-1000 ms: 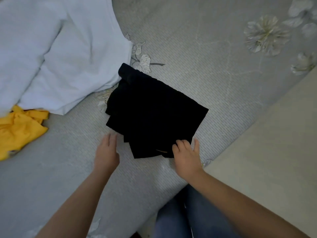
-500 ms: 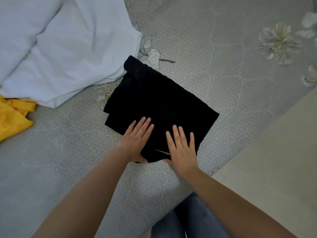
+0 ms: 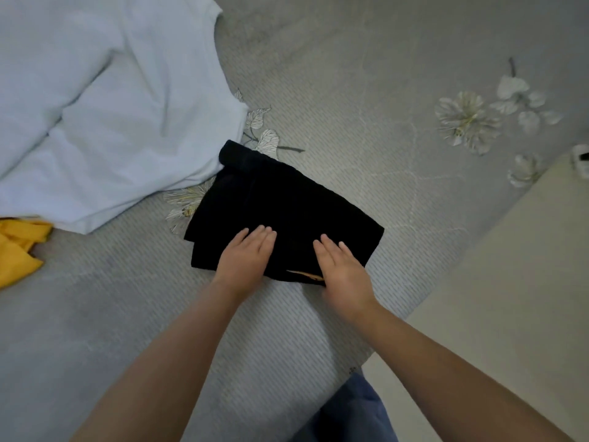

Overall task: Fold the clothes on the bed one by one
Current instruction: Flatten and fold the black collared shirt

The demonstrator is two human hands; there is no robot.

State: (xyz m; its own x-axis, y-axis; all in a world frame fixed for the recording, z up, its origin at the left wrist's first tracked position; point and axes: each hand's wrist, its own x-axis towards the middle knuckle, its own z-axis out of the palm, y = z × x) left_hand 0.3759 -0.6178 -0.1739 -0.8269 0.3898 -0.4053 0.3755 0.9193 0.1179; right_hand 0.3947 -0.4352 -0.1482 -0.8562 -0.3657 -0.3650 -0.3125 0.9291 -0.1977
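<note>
The folded black garment [image 3: 280,212] lies on the bed [image 3: 366,106] near its front edge, its long axis running from a rolled end at upper left down to the right. Both hands rest flat on its near half: left hand [image 3: 245,260] and right hand [image 3: 342,269] side by side, fingers [image 3: 267,232] straight, pressing and gripping nothing. The unpressed part lies beyond the fingertips. A pale blue garment [image 3: 111,122] touches its far-left corner; a yellow garment [image 3: 19,247] lies well apart.
</note>
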